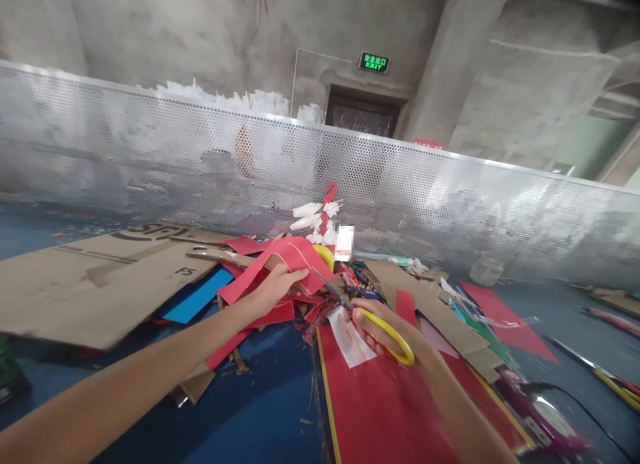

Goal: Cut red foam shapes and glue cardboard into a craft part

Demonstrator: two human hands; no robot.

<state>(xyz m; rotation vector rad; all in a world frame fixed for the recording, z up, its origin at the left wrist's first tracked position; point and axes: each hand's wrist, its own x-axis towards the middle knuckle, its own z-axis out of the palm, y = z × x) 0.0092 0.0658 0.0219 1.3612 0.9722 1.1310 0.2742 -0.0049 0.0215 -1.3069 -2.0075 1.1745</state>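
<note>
My left hand (273, 287) grips a curved strip of red paper (287, 257) and holds it up over the pile. My right hand (373, 324) is closed through the yellow handles of a pair of scissors (385, 331). The scissor blades (327, 284) point up and left and meet the edge of the red strip. Below my right hand lies a large red sheet (390, 404) with a white scrap (353, 341) on it.
Flat brown cardboard (95, 281) lies at the left on the blue table (255, 411). Cardboard strips (430, 304), red and green paper scraps and a purple glue gun (543, 414) lie at the right. A perforated metal screen (400, 184) stands behind, with white glue sticks (307, 214).
</note>
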